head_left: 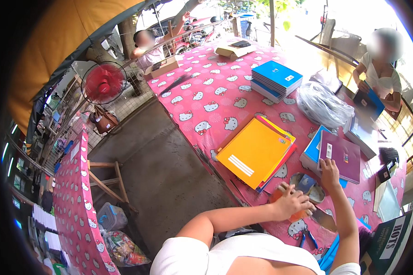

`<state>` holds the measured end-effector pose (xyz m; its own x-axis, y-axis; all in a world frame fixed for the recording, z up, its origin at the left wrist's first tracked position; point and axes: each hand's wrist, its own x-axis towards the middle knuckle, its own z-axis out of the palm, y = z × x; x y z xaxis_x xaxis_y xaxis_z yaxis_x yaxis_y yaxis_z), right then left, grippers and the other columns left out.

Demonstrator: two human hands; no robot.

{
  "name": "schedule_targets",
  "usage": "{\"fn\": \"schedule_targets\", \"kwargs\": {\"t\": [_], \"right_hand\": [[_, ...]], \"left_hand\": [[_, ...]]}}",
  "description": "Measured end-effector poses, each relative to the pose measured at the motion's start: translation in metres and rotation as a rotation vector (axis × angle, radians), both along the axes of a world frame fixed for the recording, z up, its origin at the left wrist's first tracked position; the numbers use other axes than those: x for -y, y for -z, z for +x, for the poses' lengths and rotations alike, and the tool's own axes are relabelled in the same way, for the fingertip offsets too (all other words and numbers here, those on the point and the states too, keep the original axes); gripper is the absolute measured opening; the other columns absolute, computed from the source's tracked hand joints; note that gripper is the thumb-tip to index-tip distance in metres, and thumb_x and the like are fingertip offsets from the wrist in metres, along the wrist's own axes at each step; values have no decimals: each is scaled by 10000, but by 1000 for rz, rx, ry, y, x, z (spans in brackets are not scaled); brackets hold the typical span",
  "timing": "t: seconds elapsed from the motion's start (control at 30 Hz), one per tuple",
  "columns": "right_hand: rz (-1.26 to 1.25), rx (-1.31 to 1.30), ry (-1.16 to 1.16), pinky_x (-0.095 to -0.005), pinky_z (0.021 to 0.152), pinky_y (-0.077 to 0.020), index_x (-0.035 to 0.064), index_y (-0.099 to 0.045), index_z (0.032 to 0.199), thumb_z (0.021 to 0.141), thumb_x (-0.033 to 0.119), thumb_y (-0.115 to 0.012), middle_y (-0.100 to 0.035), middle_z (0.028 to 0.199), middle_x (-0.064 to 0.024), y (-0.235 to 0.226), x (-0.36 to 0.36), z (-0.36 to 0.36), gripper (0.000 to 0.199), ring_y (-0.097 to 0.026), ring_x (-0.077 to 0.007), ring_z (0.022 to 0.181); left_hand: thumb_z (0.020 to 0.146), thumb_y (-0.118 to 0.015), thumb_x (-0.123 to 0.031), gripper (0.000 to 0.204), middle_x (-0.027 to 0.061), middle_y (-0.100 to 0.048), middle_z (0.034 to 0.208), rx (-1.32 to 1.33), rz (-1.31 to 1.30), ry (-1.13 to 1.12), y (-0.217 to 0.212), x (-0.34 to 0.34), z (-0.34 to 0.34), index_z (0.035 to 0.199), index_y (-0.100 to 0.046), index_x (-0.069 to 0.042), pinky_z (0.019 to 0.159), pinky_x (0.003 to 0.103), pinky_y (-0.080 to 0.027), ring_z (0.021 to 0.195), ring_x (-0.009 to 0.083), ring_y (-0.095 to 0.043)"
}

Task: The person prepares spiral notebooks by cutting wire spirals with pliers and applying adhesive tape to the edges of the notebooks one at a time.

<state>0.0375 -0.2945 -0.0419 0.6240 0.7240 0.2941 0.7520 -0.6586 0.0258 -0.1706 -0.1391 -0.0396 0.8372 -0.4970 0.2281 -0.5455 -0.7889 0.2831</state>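
My right hand point(329, 174) grips the near left corner of a purple notebook point(346, 153), its fingers closed on the edge. Partly beneath that notebook is a stack of blue-covered notebooks point(311, 151). My left hand point(291, 202) is curled over an orange object point(299, 215), whose kind I cannot make out because the hand covers most of it. Between my hands lies an open round container point(317, 196) with a small blue thing inside. To the left sits a fanned pile of spiral notebooks, topped by a yellow notebook point(253, 151).
A blue notebook stack point(276, 75) and a clear plastic bag point(323, 103) lie farther back on the pink patterned table point(188, 98). Blue-handled pliers point(307, 236) lie near me. One person point(381, 68) stands far right, holding something blue; another point(149, 52) is beyond the fence.
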Motion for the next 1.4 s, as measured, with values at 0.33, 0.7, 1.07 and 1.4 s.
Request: {"fn": "schedule_targets", "kwargs": {"t": [0.33,0.7,1.07,1.4], "right_hand": [[331,-169,-122,-419,705,-472,29,-624,915,634,-59,-559,-631,828,-134,-113,-1,-77,301,-600,-323,813],[1087,-133,281,-456,1087,-270,24,-375,1380,747,100,-752,-341,1431,-123,-34,116,-162,741,-342,-273,1328],[1262,-674,321,-262,728,-488,3,-591,990,748,-143,-661,-641,921,-31,29,91,-191,292,-596,-107,829],[1146,-669,310,-277,741,-495,-10,-619,986,761,-123,-667,-647,915,-45,14,67,-198,256,-604,-127,840]], "left_hand": [[728,-729,-138,709,142,-459,1325,316,-824,-224,-32,-16,39,1351,-394,-88,1071,499,-269,1285,313,-399],[780,-755,-79,226,32,-694,832,-8,-1149,-111,-116,-57,12,977,-668,-11,644,220,-497,722,40,-597],[772,-769,-92,246,36,-682,865,-155,-1101,-27,-112,-62,-5,977,-662,-6,692,223,-495,774,56,-612],[700,-809,-76,264,52,-650,817,100,-1138,-116,-109,-76,-14,916,-663,-36,682,276,-464,751,138,-598]]}}
